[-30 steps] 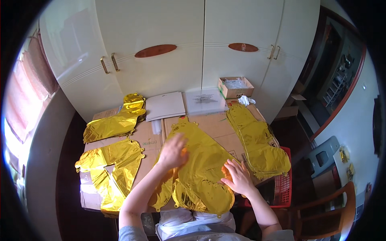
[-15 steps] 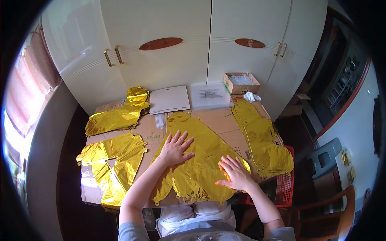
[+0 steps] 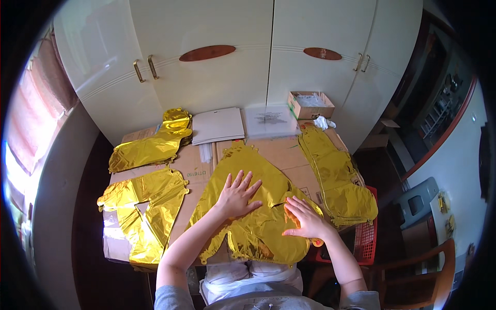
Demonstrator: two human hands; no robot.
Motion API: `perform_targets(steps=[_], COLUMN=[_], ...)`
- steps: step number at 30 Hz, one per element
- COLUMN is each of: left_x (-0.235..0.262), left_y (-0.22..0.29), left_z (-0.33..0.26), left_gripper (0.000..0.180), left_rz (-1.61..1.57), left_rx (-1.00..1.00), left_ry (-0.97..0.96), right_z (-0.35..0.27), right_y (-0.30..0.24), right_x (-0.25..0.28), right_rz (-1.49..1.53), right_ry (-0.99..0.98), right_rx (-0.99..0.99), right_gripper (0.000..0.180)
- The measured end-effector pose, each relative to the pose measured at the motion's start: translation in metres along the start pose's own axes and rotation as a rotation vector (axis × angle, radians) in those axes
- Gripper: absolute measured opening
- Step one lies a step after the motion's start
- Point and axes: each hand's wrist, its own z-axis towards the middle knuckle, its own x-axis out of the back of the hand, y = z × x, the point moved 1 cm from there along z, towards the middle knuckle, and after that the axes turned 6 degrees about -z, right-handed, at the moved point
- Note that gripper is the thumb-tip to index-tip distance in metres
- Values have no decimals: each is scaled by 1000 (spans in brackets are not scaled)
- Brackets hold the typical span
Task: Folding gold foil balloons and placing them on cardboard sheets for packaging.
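A large, flat gold foil balloon (image 3: pixel 253 175) lies in front of me on the cardboard-covered table, roughly triangular with scalloped tabs along its near edge. My left hand (image 3: pixel 238 196) rests flat on its middle, fingers spread. Toward its right edge, my right hand (image 3: pixel 308 219) lies on the foil with fingers stretched out and thumb apart. Small creases show in the foil between the two hands. Another gold foil balloon (image 3: pixel 155 204) lies at the near left. Behind it sits a folded gold foil balloon stack (image 3: pixel 150 150), and more gold foil balloons (image 3: pixel 336 178) lie at the right.
At the back are grey-white card sheets (image 3: pixel 218 126), a clear plastic bag (image 3: pixel 269 123), a small open carton (image 3: pixel 311 106) and a crumpled white tissue (image 3: pixel 324 123). A red plastic basket (image 3: pixel 368 232) and a wooden chair (image 3: pixel 439 268) stand right. A white cabinet (image 3: pixel 206 77) closes off the far side.
My left hand has slid right across the foil. My right hand has shifted slightly right. The balloon's left edge has spread a little to the left, and creases have appeared by my right hand.
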Motion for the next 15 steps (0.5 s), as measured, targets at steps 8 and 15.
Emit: perform_targets(steps=[8,15], left_x=[1,1], left_y=[0,-1], left_z=[-4,-5], left_gripper=[75,75], left_rz=[6,-4], left_rx=[17,27], left_ry=[5,12], right_z=[-1,-6], right_y=[-5,9], right_x=[14,13], right_rz=[-86,-8], right_ry=[-127,-45], right_rx=[-1,-9], right_gripper=[96,77])
